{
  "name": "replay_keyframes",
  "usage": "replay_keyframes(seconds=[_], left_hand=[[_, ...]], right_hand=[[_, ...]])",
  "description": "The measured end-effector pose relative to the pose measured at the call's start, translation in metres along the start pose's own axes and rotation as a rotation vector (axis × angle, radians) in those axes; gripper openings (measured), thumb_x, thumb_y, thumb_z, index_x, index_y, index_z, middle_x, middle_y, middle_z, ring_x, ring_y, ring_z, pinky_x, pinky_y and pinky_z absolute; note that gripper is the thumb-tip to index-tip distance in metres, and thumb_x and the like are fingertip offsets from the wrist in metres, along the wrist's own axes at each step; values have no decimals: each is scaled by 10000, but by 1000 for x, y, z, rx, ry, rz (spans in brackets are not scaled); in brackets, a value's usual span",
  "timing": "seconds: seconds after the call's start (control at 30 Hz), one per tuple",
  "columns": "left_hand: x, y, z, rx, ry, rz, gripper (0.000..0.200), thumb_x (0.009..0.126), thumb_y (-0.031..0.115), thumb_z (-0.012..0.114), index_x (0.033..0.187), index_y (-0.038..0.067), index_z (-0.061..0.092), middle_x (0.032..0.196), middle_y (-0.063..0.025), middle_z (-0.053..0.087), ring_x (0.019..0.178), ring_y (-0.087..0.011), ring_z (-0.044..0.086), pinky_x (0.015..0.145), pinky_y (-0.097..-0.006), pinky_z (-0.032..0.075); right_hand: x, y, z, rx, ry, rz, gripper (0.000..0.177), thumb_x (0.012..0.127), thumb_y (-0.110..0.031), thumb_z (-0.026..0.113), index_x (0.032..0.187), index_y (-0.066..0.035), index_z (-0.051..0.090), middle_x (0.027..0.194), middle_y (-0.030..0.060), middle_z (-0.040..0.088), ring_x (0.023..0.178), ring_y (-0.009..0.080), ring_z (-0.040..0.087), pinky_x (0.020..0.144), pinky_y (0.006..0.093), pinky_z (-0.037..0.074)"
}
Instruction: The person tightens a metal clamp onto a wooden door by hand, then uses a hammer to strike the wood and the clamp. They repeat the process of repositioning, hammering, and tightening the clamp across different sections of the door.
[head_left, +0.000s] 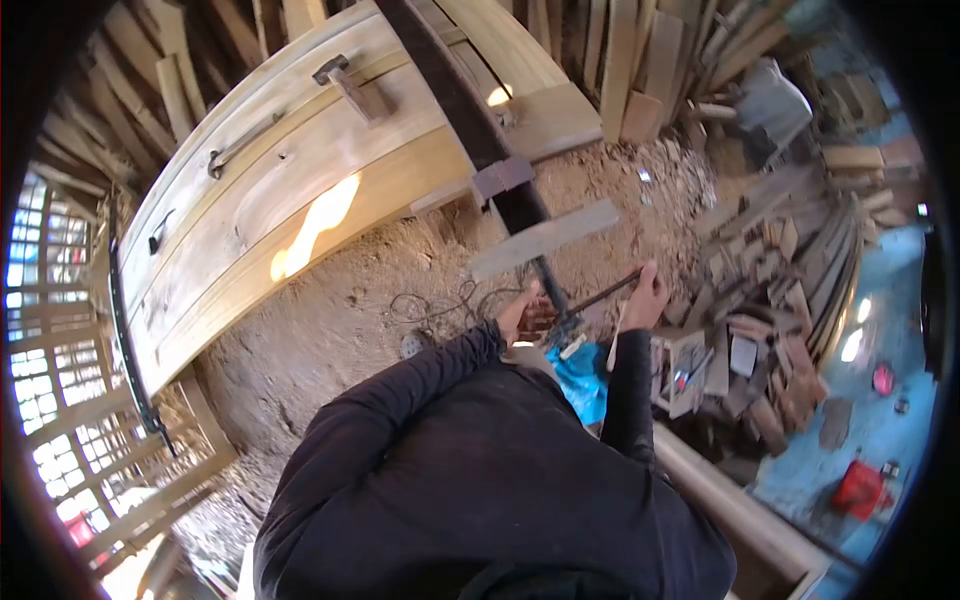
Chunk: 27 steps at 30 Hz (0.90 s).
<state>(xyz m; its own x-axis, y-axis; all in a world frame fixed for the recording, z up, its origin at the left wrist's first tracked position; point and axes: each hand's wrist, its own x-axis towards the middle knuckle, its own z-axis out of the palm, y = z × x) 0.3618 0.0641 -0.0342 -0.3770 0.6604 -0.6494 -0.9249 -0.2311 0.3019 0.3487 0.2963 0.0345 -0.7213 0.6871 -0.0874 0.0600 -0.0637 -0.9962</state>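
Observation:
A long dark metal bar clamp point(455, 95) lies across a pale wooden panel point(390, 140) and reaches toward my body. My right hand point(646, 291) is closed around the outer end of a thin dark rod point(608, 292), which runs to the clamp's screw end. Beside the screw, my left hand point(525, 312) is bent with its fingers toward the clamp; what it grips, if anything, is hard to make out. A loose wood strip point(545, 240) crosses the bar near its jaw point(503, 180).
A hammer point(350, 88) rests on the panel, and a second clamp point(130, 330) spans its left end. Wood scraps point(780, 340) are piled at the right near a small open box point(680, 370). Blue plastic point(580, 385) lies below my hands.

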Motion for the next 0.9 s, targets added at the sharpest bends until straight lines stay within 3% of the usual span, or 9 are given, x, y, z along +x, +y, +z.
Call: replay_keyframes(seconds=[0.1, 0.17, 0.27, 0.37, 0.5, 0.53, 0.63, 0.73, 0.9], left_hand=[[16, 13, 43, -122, -72, 146, 451, 887, 517, 597, 1078, 109, 622, 979, -35, 671, 880, -165, 650, 753, -314, 531], [38, 5, 51, -137, -109, 168, 412, 883, 456, 637, 1047, 79, 621, 959, -47, 665, 909, -177, 649, 774, -330, 533], [51, -3, 64, -457, 52, 372, 354, 875, 427, 661, 886, 82, 584, 833, -42, 625, 855, -191, 648, 769, -335, 533], [38, 7, 80, -459, 169, 435, 414, 877, 491, 633, 772, 109, 513, 718, -9, 533, 728, -163, 612, 707, -309, 513], [37, 3, 86, -190, 342, 423, 498, 882, 599, 552, 742, 125, 484, 656, 26, 438, 671, -133, 583, 631, -278, 459], [44, -1, 79, -135, 308, 482, 517, 877, 619, 539, 731, 127, 484, 649, 28, 434, 659, -132, 579, 624, -276, 453], [72, -11, 66, -167, 389, 468, 588, 856, 686, 502, 653, 134, 482, 607, 30, 431, 593, -127, 561, 579, -285, 448], [23, 5, 94, -86, 507, 436, 619, 768, 713, 597, 604, 120, 532, 585, -46, 561, 527, -143, 556, 490, -327, 444], [81, -10, 67, -138, 558, 501, 568, 746, 622, 671, 571, 94, 552, 584, -63, 589, 498, -178, 567, 503, -338, 471]], right_hand=[[13, 0, 5, 114, -38, 80, 275, 990, -269, 506, 868, -28, 557, 777, 53, 589, 651, 141, 570, 612, 288, 486], [8, -17, 5, 61, -66, 120, 213, 986, -210, 491, 934, -21, 573, 866, 101, 601, 770, 208, 605, 709, 350, 505], [26, -40, -2, -621, -163, -674, 145, 927, -107, 513, 1028, -37, 589, 947, 134, 604, 948, 282, 597, 830, 388, 483], [51, -83, -16, -1001, -851, -1238, 302, 833, -41, 548, 1133, -47, 571, 1004, 143, 598, 1061, 314, 558, 919, 383, 445], [83, -105, -9, -1082, -1677, -998, 298, 820, -232, 585, 1066, -65, 605, 1023, 125, 630, 1049, 279, 581, 801, 403, 484], [79, -102, -4, -1085, -1685, -1024, 362, 844, -366, 567, 1010, -51, 631, 916, 167, 660, 923, 314, 637, 695, 436, 496], [60, -104, 24, -1555, -1823, -906, 444, 845, -443, 574, 914, -17, 680, 784, 220, 659, 778, 372, 659, 664, 475, 504], [60, -78, 48, -1623, -1953, -1089, 543, 813, -524, 589, 779, 9, 687, 693, 245, 635, 690, 424, 638, 648, 492, 500], [74, -49, 54, -1551, -2045, -1106, 537, 804, -503, 582, 712, 17, 679, 700, 257, 628, 680, 420, 636, 611, 491, 491]])
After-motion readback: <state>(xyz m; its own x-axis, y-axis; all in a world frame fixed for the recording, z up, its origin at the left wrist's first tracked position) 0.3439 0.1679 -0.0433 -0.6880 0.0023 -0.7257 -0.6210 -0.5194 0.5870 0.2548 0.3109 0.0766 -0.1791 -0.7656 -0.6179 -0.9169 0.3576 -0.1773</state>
